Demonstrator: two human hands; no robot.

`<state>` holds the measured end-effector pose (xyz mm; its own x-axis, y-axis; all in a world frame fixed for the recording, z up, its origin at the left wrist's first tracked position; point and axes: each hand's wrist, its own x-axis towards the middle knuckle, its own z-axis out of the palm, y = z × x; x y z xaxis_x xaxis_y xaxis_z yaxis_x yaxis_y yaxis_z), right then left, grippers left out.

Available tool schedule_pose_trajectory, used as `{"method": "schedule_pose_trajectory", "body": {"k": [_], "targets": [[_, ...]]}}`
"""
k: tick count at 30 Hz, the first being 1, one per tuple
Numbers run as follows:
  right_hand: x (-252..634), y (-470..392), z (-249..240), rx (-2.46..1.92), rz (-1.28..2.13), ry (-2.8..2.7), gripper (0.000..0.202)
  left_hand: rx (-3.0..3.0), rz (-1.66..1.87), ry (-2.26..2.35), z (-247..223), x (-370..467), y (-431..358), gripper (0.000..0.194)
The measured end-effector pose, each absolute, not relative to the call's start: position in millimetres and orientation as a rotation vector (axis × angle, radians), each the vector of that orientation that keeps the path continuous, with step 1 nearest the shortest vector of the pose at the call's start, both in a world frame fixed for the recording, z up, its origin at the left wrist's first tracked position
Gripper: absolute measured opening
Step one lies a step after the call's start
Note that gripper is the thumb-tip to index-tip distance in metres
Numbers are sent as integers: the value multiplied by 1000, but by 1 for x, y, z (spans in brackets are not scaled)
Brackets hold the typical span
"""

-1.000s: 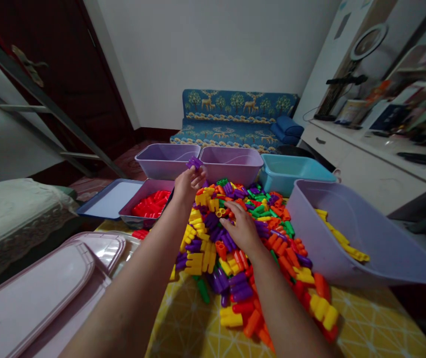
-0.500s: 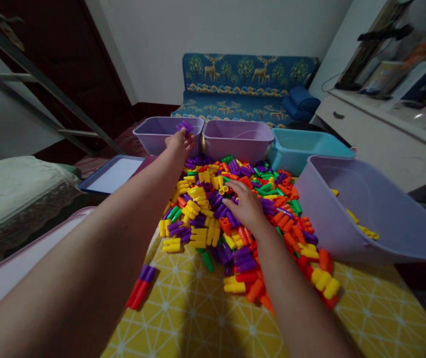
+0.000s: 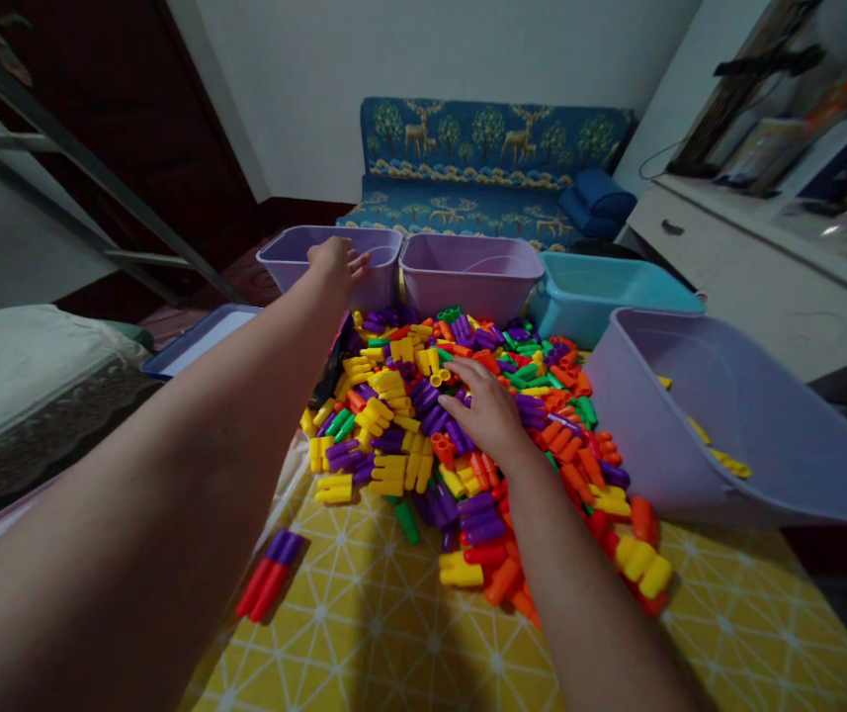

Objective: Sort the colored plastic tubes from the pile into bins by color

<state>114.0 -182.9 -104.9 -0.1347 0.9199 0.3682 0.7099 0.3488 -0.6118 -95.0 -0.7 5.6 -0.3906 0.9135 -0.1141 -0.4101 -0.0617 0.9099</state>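
My left hand is held over the rim of the far-left purple bin, its visible fingers apart and nothing seen in them. My right hand lies on the pile of bullet-shaped plastic toy blocks, fingers spread, holding nothing visible. Its fingertips are beside a yellow block with round open ends. The blocks are yellow, purple, orange, red and green, and many are joined side by side. A red and purple piece lies apart on the yellow patterned tablecloth.
A pink-purple bin and a turquoise bin stand behind the pile. At the right, a lavender bin has a few yellow pieces in it. A blue-rimmed tray is at left; a blue patterned sofa stands behind.
The purple block that my left hand held over the far-left bin is out of sight now, and the hand has moved slightly left. My right hand has stayed on the pile.
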Motion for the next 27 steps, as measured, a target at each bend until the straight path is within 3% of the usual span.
{"method": "schedule_pose_trajectory", "body": {"k": [5, 11, 16, 19, 22, 27], "targets": [[113, -183, -105, -1426, 362, -1923, 47, 772, 1434, 1105, -21, -64, -55, 24], [113, -182, -108, -1463, 325, -1922, 51, 1668, 1370, 1317, -70, -40, -126, 20], [113, -181, -110, -1487, 280, -1957, 55, 2281, 1104, 1418, -85, -41, -150, 51], [112, -181, -110, -1470, 255, -1939, 58, 2429, 957, 1434, -88, -40, -159, 58], [112, -181, -109, -1458, 256, -1918, 59, 2459, 921, 1522, -91, -37, -163, 53], [112, -181, -108, -1447, 292, -1882, 55, 2451, 952, 1631, -97, -36, -164, 29]]}}
